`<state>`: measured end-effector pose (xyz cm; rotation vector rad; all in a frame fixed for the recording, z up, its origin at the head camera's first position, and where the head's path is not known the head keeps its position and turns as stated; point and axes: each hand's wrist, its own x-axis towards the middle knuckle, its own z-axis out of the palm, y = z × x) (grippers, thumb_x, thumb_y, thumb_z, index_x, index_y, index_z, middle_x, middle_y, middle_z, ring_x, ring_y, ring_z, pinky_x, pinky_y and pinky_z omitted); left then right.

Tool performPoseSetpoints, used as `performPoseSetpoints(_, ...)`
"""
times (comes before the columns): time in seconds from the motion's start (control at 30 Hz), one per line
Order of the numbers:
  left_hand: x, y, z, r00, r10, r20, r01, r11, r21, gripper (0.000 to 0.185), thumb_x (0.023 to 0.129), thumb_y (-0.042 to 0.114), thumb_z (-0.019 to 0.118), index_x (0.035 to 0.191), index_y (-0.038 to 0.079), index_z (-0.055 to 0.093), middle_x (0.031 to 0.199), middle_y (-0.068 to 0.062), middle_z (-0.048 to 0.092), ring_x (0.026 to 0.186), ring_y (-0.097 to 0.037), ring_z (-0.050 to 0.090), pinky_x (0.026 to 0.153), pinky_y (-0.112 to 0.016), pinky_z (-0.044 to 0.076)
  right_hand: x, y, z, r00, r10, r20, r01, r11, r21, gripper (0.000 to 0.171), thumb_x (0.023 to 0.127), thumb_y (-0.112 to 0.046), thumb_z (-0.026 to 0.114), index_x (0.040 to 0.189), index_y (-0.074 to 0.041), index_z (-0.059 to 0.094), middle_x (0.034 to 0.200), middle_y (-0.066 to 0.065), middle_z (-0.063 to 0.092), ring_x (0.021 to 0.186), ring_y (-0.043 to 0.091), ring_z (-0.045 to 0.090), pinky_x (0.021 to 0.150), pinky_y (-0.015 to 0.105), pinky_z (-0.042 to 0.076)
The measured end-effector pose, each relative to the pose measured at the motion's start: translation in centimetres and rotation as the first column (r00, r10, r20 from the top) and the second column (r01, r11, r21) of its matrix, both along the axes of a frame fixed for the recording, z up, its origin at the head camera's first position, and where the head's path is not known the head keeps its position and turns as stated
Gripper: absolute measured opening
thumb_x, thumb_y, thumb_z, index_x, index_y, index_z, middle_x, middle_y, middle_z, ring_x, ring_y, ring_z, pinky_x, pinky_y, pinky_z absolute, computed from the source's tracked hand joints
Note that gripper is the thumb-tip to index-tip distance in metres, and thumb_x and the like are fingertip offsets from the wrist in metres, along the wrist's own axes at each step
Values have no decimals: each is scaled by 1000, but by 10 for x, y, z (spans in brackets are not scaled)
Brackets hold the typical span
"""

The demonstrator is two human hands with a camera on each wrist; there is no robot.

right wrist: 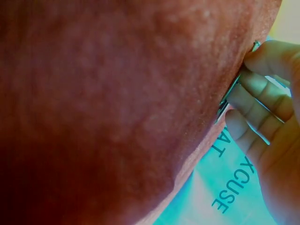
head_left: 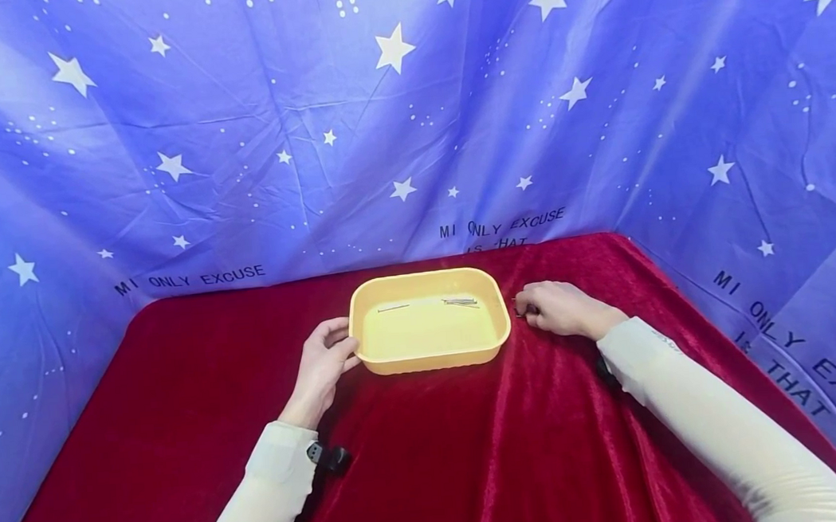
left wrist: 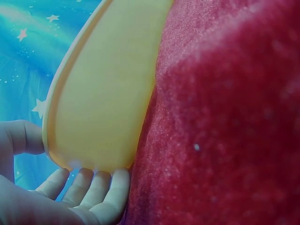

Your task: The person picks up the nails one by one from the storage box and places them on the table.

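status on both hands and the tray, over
Left hand touching yellow tray. Right hand pinching thin metal, count unclear, right of tray. Metal pieces in tray. Path looks clear.

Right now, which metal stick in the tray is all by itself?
The stick on the left in the tray, nearer the left hand. The other sticks lie bunched together on the right.
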<state>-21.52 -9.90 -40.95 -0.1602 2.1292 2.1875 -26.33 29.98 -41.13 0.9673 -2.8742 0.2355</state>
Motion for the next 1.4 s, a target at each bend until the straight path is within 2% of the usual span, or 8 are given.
performPoseSetpoints(0.47,0,0,-2,1000,10,-26,-10,1000,7,48,80,-4,54,128,-5,48,120,-24,54,93,-23,60,76,-34,56,1,-1,4,1000,-16,16,16,1000,-13,15,74,-5,67,81,-18,65,84,-6,60,75,14,54,69,37,48)
performPoseSetpoints(0.77,2,0,2,1000,-4,-10,4,1000,5,47,83,-5,53,129,-4,48,123,-24,53,99,-26,59,81,-36,55,1,-3,7,999,-29,22,29,1000,-8,14,75,-6,68,83,-18,66,85,-5,61,77,15,56,71,39,49)
performPoseSetpoints(1.0,0,0,1,1000,-6,-12,6,1000,4,46,82,-4,54,128,-3,48,122,-23,54,99,-27,58,80,-35,55,0,-5,12,999,-31,20,31,999,-18,13,76,-6,69,82,-17,65,85,-5,61,78,17,57,72,40,49)
performPoseSetpoints(1.4,-1,-1,0,1000,-3,-8,3,1000,5,46,82,-5,54,128,-3,49,121,-23,54,96,-25,59,79,-35,55,-8,-12,19,1000,-13,10,13,1000,-3,16,75,-8,69,77,-22,61,80,-8,56,75,13,53,67,36,47)
